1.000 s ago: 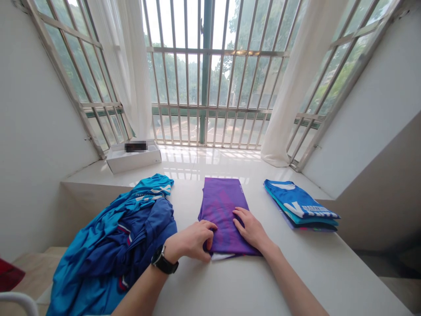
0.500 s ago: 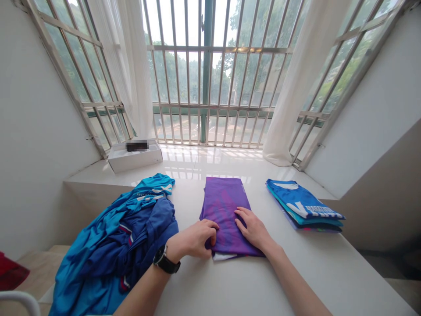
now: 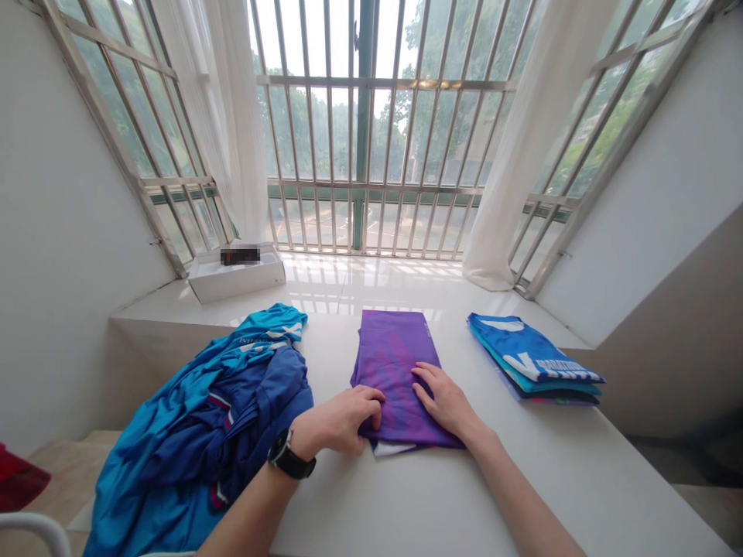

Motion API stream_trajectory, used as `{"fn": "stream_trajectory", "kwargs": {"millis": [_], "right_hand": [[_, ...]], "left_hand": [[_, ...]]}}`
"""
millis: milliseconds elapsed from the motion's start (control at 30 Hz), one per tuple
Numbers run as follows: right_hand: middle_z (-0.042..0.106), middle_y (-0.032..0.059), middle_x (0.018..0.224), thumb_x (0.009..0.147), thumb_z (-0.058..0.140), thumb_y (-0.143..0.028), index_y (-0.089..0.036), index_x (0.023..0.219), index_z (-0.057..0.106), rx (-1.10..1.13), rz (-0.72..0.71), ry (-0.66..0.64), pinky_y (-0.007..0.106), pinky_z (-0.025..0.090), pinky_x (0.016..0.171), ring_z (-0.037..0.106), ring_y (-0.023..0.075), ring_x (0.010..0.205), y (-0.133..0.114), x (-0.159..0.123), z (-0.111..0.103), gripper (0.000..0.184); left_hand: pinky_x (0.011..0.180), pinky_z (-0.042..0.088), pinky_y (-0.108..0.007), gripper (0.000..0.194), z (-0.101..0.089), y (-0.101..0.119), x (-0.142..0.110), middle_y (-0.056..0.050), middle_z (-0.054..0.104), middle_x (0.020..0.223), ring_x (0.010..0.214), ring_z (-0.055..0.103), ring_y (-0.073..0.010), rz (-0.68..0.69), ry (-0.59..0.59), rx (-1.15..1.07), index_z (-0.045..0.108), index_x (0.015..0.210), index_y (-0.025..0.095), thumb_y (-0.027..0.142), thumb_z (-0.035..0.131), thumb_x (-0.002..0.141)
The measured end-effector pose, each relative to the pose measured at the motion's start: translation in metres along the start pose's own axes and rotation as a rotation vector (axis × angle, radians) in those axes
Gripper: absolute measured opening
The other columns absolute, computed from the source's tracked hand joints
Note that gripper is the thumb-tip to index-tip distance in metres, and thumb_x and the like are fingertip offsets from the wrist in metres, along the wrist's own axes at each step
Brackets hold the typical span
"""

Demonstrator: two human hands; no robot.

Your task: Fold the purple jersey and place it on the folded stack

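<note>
A folded purple shirt (image 3: 395, 348) lies flat on the white table, a strip of white showing under its near edge. My left hand (image 3: 347, 418), with a black watch on the wrist, has its fingers curled around the shirt's near left edge. My right hand (image 3: 444, 398) rests spread on the shirt's right side, palm down. To the left is a loose heap of a bright blue garment (image 3: 139, 441) and a dark blue garment (image 3: 255, 418) with red and white trim. On the right sits a neat stack of folded shirts (image 3: 534, 360), a blue one with white print on top.
An open white box (image 3: 237, 282) with a blurred dark thing in it stands on the window sill (image 3: 325, 282) at the back left. White curtains (image 3: 508, 193) hang before the barred window. A red cloth (image 3: 20, 480) shows at the far left, by a white curved rail (image 3: 40, 530).
The view has shifted very slightly. My left hand's fingers have closed a little more at the shirt's near left edge; my right hand stays in place.
</note>
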State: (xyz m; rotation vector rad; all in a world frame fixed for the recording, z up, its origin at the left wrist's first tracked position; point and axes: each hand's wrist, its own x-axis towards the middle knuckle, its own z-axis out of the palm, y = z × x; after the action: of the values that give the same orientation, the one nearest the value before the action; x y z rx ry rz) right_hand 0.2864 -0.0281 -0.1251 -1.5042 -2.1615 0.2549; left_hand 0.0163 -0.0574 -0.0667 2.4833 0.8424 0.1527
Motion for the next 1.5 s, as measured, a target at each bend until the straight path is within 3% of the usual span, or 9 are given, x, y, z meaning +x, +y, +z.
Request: {"fn": "stream_trajectory", "kwargs": {"millis": [200, 400, 733, 1033, 1133, 1267, 1500], "right_hand": [[0.061, 0.0119, 0.134, 0.095, 0.046, -0.035, -0.019, 0.123, 0.065, -0.013, 0.002, -0.015, 0.042, 0.045, 0.109, 0.057, 0.025, 0.124, -0.001, 0.0, -0.002, 0.037], [0.061, 0.0116, 0.134, 0.095, 0.048, -0.034, -0.02, 0.122, 0.066, 0.004, -0.004, -0.013, 0.041, 0.045, 0.108, 0.057, 0.0245, 0.124, 0.0, 0.0, -0.001, 0.036], [0.059, 0.0137, 0.136, 0.096, 0.045, -0.035, -0.016, 0.124, 0.065, -0.004, -0.004, -0.042, 0.04, 0.043, 0.11, 0.056, 0.0251, 0.125, -0.001, 0.0, -0.003, 0.04], [0.059, 0.0137, 0.137, 0.095, 0.045, -0.036, -0.017, 0.125, 0.064, -0.005, 0.006, -0.049, 0.042, 0.043, 0.11, 0.056, 0.0261, 0.125, 0.0, 0.0, -0.002, 0.041], [0.059, 0.0139, 0.136, 0.095, 0.045, -0.036, -0.017, 0.125, 0.065, 0.002, 0.001, -0.04, 0.042, 0.043, 0.11, 0.056, 0.0263, 0.125, 0.0, 0.0, -0.001, 0.04], [0.06, 0.0145, 0.135, 0.094, 0.047, -0.036, -0.017, 0.123, 0.066, 0.007, -0.008, -0.022, 0.044, 0.044, 0.109, 0.057, 0.0271, 0.124, 0.002, 0.0, 0.0, 0.039], [0.064, 0.0128, 0.128, 0.095, 0.046, -0.036, -0.02, 0.112, 0.069, 0.113, -0.054, -0.04, 0.043, 0.046, 0.105, 0.06, 0.026, 0.118, -0.005, 0.0, -0.009, 0.033]], "left_hand": [[0.107, 0.042, -0.033, 0.041, -0.001, -0.001, -0.002, -0.009, 0.052, 0.138, 0.131, 0.048, -0.0265, -0.005, -0.004, -0.068, 0.061, 0.097, 0.022, 0.003, 0.065, 0.061], [0.1, 0.047, -0.03, 0.027, 0.0, 0.002, 0.001, -0.007, 0.058, 0.13, 0.116, 0.06, -0.0249, -0.057, 0.031, -0.06, 0.062, 0.088, 0.021, 0.008, 0.066, 0.064], [0.1, 0.046, -0.031, 0.022, -0.008, -0.004, -0.003, -0.006, 0.061, 0.13, 0.117, 0.058, -0.0261, -0.087, 0.067, -0.02, 0.067, 0.084, 0.022, 0.02, 0.077, 0.064], [0.095, 0.048, -0.029, 0.01, -0.005, -0.005, -0.001, -0.005, 0.061, 0.127, 0.11, 0.061, -0.0242, -0.095, 0.076, 0.049, 0.069, 0.077, 0.02, 0.017, 0.072, 0.068], [0.09, 0.049, -0.028, 0.007, -0.006, -0.003, 0.001, -0.006, 0.065, 0.118, 0.102, 0.063, -0.0225, -0.074, 0.092, 0.089, 0.066, 0.078, 0.02, 0.022, 0.07, 0.072], [0.076, 0.048, -0.025, 0.013, -0.008, -0.002, 0.003, -0.001, 0.068, 0.088, 0.082, 0.063, -0.0183, -0.088, 0.158, 0.163, 0.061, 0.085, 0.021, 0.015, 0.06, 0.074], [0.067, 0.044, -0.026, 0.016, -0.002, -0.004, 0.01, -0.001, 0.069, 0.083, 0.075, 0.066, -0.0199, -0.214, 0.277, 0.229, 0.054, 0.1, 0.024, 0.02, 0.05, 0.085]]}}
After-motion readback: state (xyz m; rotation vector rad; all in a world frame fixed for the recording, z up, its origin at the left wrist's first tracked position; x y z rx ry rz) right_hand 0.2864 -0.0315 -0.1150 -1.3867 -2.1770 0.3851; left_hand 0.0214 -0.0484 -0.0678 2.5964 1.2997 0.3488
